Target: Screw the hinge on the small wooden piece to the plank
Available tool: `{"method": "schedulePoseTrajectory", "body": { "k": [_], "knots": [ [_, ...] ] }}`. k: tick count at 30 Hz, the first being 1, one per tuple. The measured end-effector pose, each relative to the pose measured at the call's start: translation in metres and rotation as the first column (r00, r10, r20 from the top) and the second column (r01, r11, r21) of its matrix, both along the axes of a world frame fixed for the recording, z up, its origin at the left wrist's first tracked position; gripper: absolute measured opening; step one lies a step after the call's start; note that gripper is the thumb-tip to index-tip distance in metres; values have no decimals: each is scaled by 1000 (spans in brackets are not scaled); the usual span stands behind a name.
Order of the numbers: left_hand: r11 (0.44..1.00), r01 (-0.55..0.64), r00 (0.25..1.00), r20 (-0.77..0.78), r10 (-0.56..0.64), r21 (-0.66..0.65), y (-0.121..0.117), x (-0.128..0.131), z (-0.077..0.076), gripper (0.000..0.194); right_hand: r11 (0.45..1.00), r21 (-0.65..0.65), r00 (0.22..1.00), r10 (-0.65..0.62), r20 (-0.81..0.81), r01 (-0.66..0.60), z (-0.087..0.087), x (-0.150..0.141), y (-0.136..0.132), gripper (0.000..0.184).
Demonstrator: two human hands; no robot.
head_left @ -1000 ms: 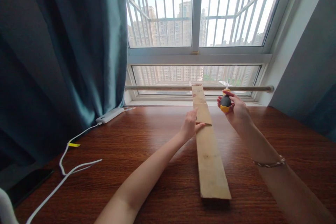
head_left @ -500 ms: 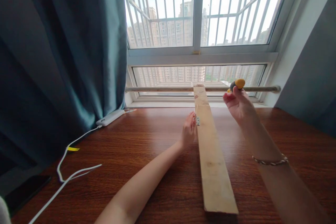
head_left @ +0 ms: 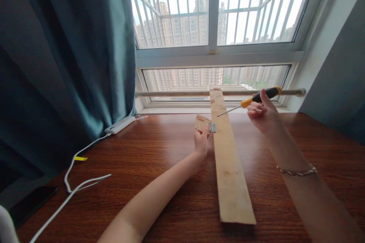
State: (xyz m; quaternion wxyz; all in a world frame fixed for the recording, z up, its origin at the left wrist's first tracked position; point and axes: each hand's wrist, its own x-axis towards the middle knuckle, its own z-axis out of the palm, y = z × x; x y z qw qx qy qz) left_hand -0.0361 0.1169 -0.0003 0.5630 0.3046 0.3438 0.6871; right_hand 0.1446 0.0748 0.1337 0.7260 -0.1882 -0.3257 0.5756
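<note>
My left hand (head_left: 201, 142) grips a small wooden block (head_left: 202, 123) at the left side of a long wooden board (head_left: 229, 159). A metal hinge (head_left: 212, 127) spans between the block and the board's left edge, its plate with screw holes facing up. In my right hand (head_left: 262, 115) is a screwdriver (head_left: 264, 95) with a black and yellow handle. Its shaft points left and down, and the tip shows over the far part of the board; whether it touches the wood I cannot tell.
The board lies lengthwise on a brown wooden table (head_left: 159, 152), its far end by a horizontal rail (head_left: 176, 93) before the window. At left are a white power strip (head_left: 120, 125), a white cable (head_left: 67, 182), a dark phone-like slab (head_left: 32, 203) and a blue curtain (head_left: 94, 45).
My left hand has turned the block, which now shows flatter with the hinge plate facing up. The screwdriver has swung so that its shaft points left over the board.
</note>
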Motion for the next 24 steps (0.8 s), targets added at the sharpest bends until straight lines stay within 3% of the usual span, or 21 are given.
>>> {"method": "schedulePoseTrajectory", "body": {
  "k": [5, 11, 19, 24],
  "knots": [
    [996, 57, 985, 164, -45, -70, 5, -4, 4, 14, 986, -39, 974, -153, 164, 161, -18, -7, 12, 49],
    [981, 119, 976, 200, -86, -156, 9, -7, 2, 13, 911, 94, 865, -412, 288, 402, -31, -11, 24, 55],
    [977, 145, 964, 243, -104, -159, 5, -7, 6, 18, 873, 179, 767, -485, 420, 453, -34, -28, 22, 62],
    [976, 152, 966, 231, -114, -153, 7, -7, 4, 17, 881, 196, 760, -472, 447, 431, -41, -33, 23, 60]
  ]
}}
